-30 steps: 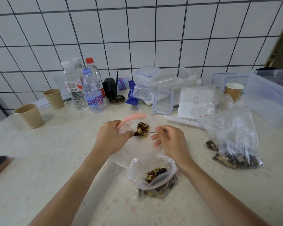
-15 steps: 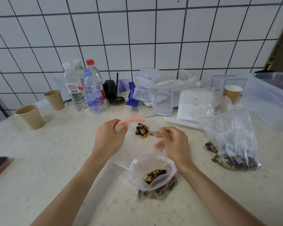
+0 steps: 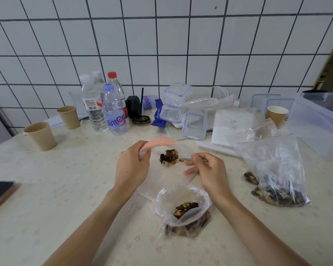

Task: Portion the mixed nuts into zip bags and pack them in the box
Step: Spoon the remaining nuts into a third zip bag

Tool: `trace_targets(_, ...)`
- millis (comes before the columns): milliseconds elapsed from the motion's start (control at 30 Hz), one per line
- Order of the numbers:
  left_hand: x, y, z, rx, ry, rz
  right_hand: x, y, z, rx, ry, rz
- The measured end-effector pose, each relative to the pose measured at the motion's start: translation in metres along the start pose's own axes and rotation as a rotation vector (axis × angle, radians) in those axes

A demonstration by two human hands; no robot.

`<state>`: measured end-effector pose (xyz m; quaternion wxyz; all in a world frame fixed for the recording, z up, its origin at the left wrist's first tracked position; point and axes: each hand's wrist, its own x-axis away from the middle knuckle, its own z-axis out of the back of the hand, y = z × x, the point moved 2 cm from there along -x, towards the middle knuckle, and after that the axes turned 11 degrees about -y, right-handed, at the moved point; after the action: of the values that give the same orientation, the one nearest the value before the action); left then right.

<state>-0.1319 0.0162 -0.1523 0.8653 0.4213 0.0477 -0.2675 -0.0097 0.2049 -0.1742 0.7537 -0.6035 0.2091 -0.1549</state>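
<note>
One view only, from the head, wide-angle. Looking forward and down across the table [image 3: 46,198] toward the tiled wall [image 3: 161,45], which fills the upper half. Straight tile lines bowed by the lens, more so at the edges. Near to the work: both forearms entering from the bottom edge, left hand [image 3: 132,166] and right hand [image 3: 210,169] just below centre, close to the lens. Far table edge with bottles [image 3: 112,110] and cups [image 3: 40,135] at mid-height. No second view to overlap with.
</note>
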Motion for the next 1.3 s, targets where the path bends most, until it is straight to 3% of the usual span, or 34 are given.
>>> trace_targets(200,-0.003,-0.005,0.002,-0.016,-0.014,0.023,0.003,-0.006,0.008,-0.027,-0.052,0.008)
trace_targets(400,-0.008,0.002,0.014,-0.066,-0.131,0.116,0.018,-0.026,0.025,0.037,-0.089,0.076)
trace_targets(733,0.042,0.045,0.047,-0.082,-0.015,-0.102,0.076,-0.06,0.064,0.051,-0.121,0.205)
trace_targets(933,0.087,0.051,0.035,-0.131,-0.381,0.039,0.11,-0.062,0.077,0.042,-0.137,0.189)
trace_targets(1033,0.104,0.046,0.024,-0.097,-0.429,0.085,0.123,-0.061,0.075,0.074,-0.145,0.19)
trace_targets(1167,0.113,0.049,0.025,0.023,-0.379,0.001,0.14,-0.062,0.066,0.272,-0.194,0.238)
trace_targets(1300,0.115,0.055,0.031,0.061,-0.372,-0.115,0.158,-0.076,0.058,0.664,-0.304,0.564)
